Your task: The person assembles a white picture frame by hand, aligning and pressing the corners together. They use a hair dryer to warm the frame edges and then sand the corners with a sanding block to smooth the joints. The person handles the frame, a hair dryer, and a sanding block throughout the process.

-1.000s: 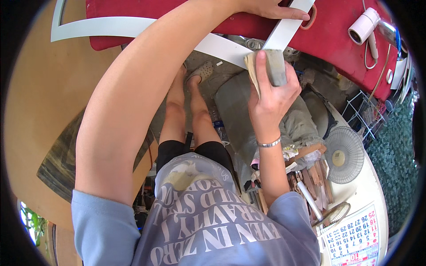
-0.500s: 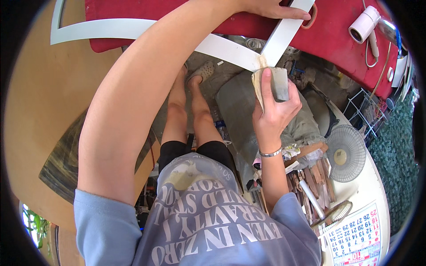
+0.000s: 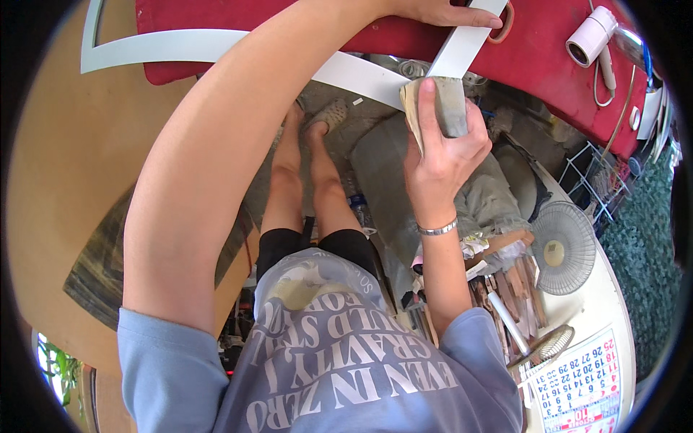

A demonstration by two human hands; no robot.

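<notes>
A white angled frame [image 3: 166, 47] lies across the red-covered table, its corner reaching past the near edge. My left hand [image 3: 455, 13] is at the top of the view, with its thumb across the frame's right arm. The upper edge of the picture cuts off its other fingers. In my right hand [image 3: 446, 155] is a grey sanding block [image 3: 451, 105] with a tan sheet folded along its left side. Fingers and thumb close around the block, which sits over the frame's corner and hides it.
The red table cover [image 3: 538, 65] carries a pink-and-white cylindrical tool [image 3: 590, 36] with a cord. Below stand a round fan grille [image 3: 563, 247], wood strips [image 3: 523, 289], a white wire rack [image 3: 593, 180] and a calendar sheet [image 3: 580, 379]. A brown wooden panel [image 3: 72, 180] is at the left.
My right hand has pushed the sanding block up and away from me, over the frame's corner, covering the brownish patch seen there before. The left hand keeps its place on the frame.
</notes>
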